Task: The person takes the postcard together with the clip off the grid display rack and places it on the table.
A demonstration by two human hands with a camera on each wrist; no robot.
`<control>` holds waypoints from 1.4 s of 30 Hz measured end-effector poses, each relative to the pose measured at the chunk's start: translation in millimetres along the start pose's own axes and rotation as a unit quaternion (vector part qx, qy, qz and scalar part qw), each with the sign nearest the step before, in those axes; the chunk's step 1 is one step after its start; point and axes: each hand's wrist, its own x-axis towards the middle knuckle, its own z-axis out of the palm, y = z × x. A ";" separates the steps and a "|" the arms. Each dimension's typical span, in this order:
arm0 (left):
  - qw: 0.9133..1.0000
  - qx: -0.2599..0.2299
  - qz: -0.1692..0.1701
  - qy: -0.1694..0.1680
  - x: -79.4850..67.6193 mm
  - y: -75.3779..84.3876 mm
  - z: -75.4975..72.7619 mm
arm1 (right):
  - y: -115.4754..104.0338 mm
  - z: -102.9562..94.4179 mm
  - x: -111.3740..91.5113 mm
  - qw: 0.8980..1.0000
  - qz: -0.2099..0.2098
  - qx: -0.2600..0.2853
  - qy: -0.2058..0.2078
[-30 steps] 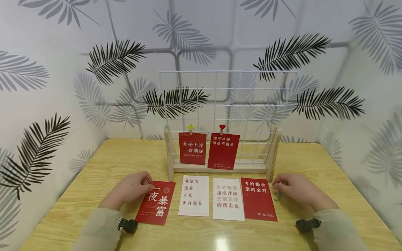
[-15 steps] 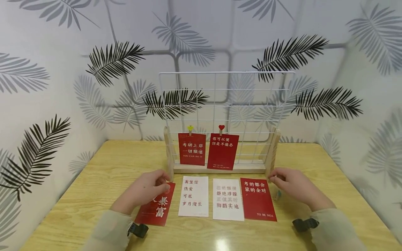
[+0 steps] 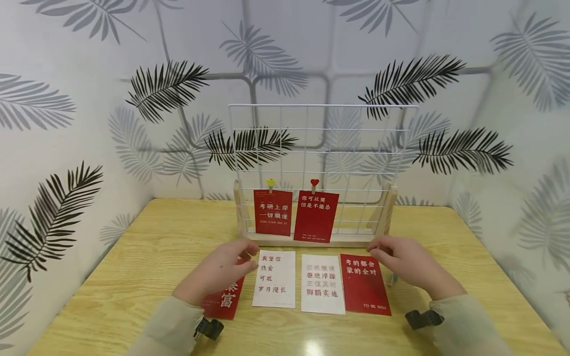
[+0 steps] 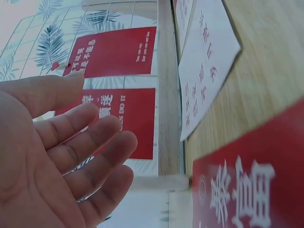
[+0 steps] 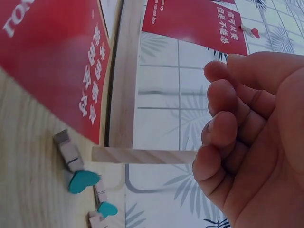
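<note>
four flat cards, two loose hands holding nothing

nearest, four printed cards lie in a row on the table (image 3: 111, 257). from its left edge towards its right come the left red card (image 3: 228, 300), the left white card (image 3: 274, 279), the right white card (image 3: 323, 285) and the right red card (image 3: 366, 289). they look like thin, light, fairly stiff stock with a smooth face: likely easy to slide, easy to crease across the middle. lying flat, they give little to grip; a side edge or corner, thumb above and fingertip beneath, seems the best hold.

the left hand (image 3: 220, 271) is raised over the left red card's far part, thumb and fingers apart. the right hand (image 3: 404, 261) hangs by the right red card's far right corner, fingers loosely bent; whether thumb and forefinger meet cannot be told.

just beside that card lie teal-heart clips (image 5: 84, 182), small, light and probably springy, best pinched at the tails.

beyond, towards the table's far edge, a wire rack (image 3: 241, 207) stands upright, probably rigid, with two hanging red cards (image 3: 316, 220) under a yellow-heart clip (image 3: 270, 182) and a red-heart clip (image 3: 314, 182).
</note>
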 end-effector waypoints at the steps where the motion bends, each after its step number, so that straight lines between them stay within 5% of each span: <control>1: 1.000 -0.001 0.000 -0.001 1.4 1.6 0.7 | -1.8 -0.3 1.8 1.000 -0.001 -0.001 0.001; 16: 0.999 -0.010 0.034 0.008 31.8 20.0 18.0 | -33.2 -2.0 30.5 0.999 -0.040 -0.010 0.032; 33: 0.998 -0.055 -0.018 0.022 65.7 34.8 33.1 | -65.4 -21.6 64.7 0.997 -0.062 -0.021 0.050; 42: 0.997 -0.069 -0.012 0.025 77.3 42.6 35.2 | -77.9 -32.0 78.2 0.996 -0.065 -0.033 0.046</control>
